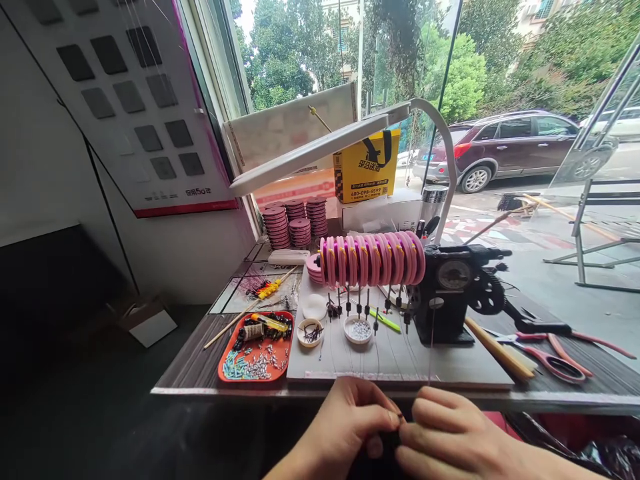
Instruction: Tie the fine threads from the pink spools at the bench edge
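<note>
Pinching together at the bottom centre of the frame, the left hand (345,427) and right hand (450,437) meet just below the near edge of the bench (200,370). Their fingers (385,417) are drawn narrow around a small dark object (385,445), mostly hidden between thumbs and fingertips, so what it is cannot be told. Both wrists are cut off by the lower edge of the frame. Thin fishing lines (430,360) run from the hands up across a white work board (400,363); they are hard to follow and cannot be counted.

At mid frame, a row of about ten pink line spools (373,259) sits on the spindle of a black winding machine (450,293) with a round dial whose face is too small to read. Small dark weights hang under the spools. Two little white bowls (359,329) stand on the board, one with dark hooks, one with pale beads, and a white lidded pot sits behind them. To their left, one orange tray (256,350) holds mixed small parts, blurred together.

Four stacks of pink spools (295,223) stand further back. One white desk lamp (325,147) arches over all. Behind it a yellow bag (367,170) bears Chinese characters and the number 400-099-6599. One pair of red-handled scissors (555,360) lies at lower right. On the upper left wall a sample board (130,80) shows dark squares; its caption is illegible.
</note>
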